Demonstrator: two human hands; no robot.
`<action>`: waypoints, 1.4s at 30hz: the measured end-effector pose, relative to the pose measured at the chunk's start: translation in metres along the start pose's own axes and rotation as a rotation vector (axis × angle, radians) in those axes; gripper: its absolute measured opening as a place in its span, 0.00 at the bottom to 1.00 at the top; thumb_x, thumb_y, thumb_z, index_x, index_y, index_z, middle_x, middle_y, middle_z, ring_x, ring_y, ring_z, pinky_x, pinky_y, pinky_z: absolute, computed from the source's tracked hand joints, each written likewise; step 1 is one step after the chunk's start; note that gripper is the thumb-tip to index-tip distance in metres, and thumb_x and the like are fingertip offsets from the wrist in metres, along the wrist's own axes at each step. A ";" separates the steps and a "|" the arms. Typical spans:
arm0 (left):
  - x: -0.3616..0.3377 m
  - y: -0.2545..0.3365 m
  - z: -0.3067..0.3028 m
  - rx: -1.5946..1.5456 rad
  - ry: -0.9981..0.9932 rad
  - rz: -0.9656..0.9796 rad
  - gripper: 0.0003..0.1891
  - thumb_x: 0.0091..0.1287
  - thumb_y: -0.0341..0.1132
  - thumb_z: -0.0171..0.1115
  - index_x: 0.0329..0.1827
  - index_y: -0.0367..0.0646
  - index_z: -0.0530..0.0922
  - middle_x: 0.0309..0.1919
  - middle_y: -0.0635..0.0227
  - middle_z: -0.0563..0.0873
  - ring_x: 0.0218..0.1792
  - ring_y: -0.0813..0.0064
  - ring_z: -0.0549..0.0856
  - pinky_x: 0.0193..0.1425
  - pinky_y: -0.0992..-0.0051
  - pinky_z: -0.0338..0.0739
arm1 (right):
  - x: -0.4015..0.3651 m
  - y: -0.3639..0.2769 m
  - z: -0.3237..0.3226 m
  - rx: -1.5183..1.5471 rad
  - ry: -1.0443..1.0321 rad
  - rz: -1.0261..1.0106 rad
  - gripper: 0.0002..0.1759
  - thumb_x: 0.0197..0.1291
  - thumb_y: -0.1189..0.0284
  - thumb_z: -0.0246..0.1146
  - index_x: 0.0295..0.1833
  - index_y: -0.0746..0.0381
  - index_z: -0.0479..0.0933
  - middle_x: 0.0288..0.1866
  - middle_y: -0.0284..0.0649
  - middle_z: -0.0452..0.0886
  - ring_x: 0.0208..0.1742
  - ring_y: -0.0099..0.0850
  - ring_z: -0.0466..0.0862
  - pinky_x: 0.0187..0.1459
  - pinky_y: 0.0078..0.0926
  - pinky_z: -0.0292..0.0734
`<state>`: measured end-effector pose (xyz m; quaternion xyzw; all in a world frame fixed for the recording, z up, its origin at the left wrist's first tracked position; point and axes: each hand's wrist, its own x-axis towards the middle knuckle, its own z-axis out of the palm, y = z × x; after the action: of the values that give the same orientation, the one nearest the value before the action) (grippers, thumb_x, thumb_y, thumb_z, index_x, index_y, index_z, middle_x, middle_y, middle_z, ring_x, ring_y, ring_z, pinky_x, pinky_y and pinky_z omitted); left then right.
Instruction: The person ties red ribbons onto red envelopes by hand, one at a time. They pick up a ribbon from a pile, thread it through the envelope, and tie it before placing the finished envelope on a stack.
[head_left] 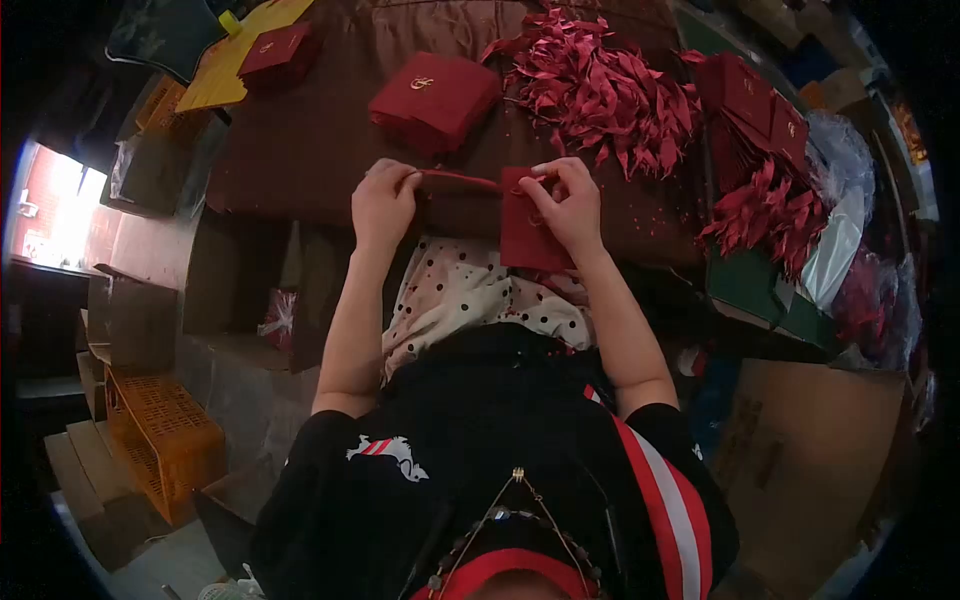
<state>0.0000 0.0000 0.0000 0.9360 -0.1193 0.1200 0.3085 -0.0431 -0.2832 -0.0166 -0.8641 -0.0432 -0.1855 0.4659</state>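
Note:
My left hand (386, 203) is closed, its thumb and finger pinching the end of a thin red ribbon (460, 181). The ribbon stretches right to a dark red pouch (527, 230) near the brown-covered table's front edge. My right hand (566, 206) pinches at the top of this pouch, its fingertips over the pouch's upper part. Beyond my hands lies a stack of red pouches (432, 98) with a gold mark on top. Right of the stack is a heap of red ribbons (610, 90).
More red pouches lie at the back left (277, 52) and right (745, 105), with ribbons hanging at the right. Clear plastic bags (845, 215) hang beside a green box (770, 295). Orange crate (165, 435) and cardboard boxes (810, 440) stand below.

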 end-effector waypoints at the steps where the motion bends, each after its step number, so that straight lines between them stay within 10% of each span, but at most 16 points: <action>1: -0.005 -0.005 0.002 -0.004 0.080 0.003 0.14 0.69 0.34 0.68 0.56 0.40 0.85 0.54 0.60 0.86 0.48 0.61 0.89 0.55 0.65 0.81 | 0.001 0.000 0.004 0.051 0.021 0.027 0.14 0.64 0.63 0.75 0.49 0.59 0.84 0.47 0.33 0.78 0.36 0.23 0.79 0.39 0.27 0.79; 4: -0.032 0.050 0.023 -0.017 0.374 0.045 0.21 0.65 0.38 0.72 0.60 0.46 0.83 0.54 0.56 0.82 0.54 0.50 0.81 0.56 0.55 0.78 | 0.005 0.018 0.000 0.224 0.111 0.034 0.12 0.67 0.67 0.73 0.50 0.61 0.83 0.45 0.32 0.78 0.35 0.21 0.78 0.37 0.25 0.77; 8: -0.061 0.087 0.047 -0.140 0.088 0.248 0.28 0.60 0.47 0.78 0.62 0.46 0.83 0.57 0.54 0.79 0.59 0.50 0.75 0.61 0.56 0.75 | 0.014 0.015 -0.009 0.706 0.154 0.315 0.11 0.71 0.70 0.68 0.53 0.64 0.81 0.42 0.31 0.79 0.32 0.18 0.77 0.37 0.22 0.77; 12: -0.064 0.093 0.064 -0.003 0.038 0.305 0.29 0.58 0.52 0.77 0.60 0.47 0.85 0.56 0.52 0.79 0.58 0.48 0.75 0.62 0.54 0.76 | 0.050 0.020 -0.021 0.034 0.168 0.033 0.18 0.68 0.61 0.71 0.50 0.65 0.82 0.36 0.36 0.82 0.28 0.29 0.79 0.40 0.28 0.79; 17: -0.062 0.090 0.065 0.051 0.008 0.324 0.29 0.58 0.54 0.76 0.59 0.46 0.86 0.57 0.51 0.78 0.58 0.49 0.74 0.63 0.55 0.75 | 0.090 0.006 -0.008 -0.589 0.010 0.203 0.25 0.60 0.51 0.74 0.50 0.61 0.82 0.45 0.47 0.89 0.48 0.48 0.89 0.48 0.47 0.82; 22: -0.049 0.083 0.052 -0.011 -0.056 0.233 0.26 0.62 0.47 0.76 0.62 0.51 0.85 0.50 0.55 0.78 0.53 0.52 0.76 0.60 0.56 0.76 | 0.091 0.033 -0.005 -0.346 0.112 0.105 0.22 0.61 0.59 0.73 0.56 0.57 0.82 0.42 0.45 0.88 0.44 0.45 0.89 0.47 0.44 0.82; 26: -0.031 0.065 0.061 -0.029 0.047 0.145 0.29 0.63 0.47 0.75 0.65 0.47 0.80 0.50 0.56 0.81 0.52 0.53 0.80 0.59 0.59 0.77 | 0.068 0.022 -0.023 0.286 0.184 -0.025 0.16 0.68 0.76 0.69 0.59 0.67 0.83 0.45 0.40 0.89 0.47 0.24 0.86 0.50 0.23 0.79; 42: -0.050 0.079 0.054 0.074 0.021 -0.089 0.35 0.61 0.54 0.75 0.65 0.41 0.79 0.56 0.55 0.80 0.58 0.52 0.79 0.61 0.58 0.77 | -0.011 -0.019 0.009 -0.036 -0.047 -0.270 0.08 0.68 0.73 0.65 0.49 0.63 0.84 0.43 0.45 0.81 0.47 0.44 0.86 0.45 0.38 0.81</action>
<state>-0.0624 -0.0869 -0.0141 0.9499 -0.0695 0.1205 0.2800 -0.0553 -0.2640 -0.0096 -0.8628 -0.1668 -0.2269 0.4198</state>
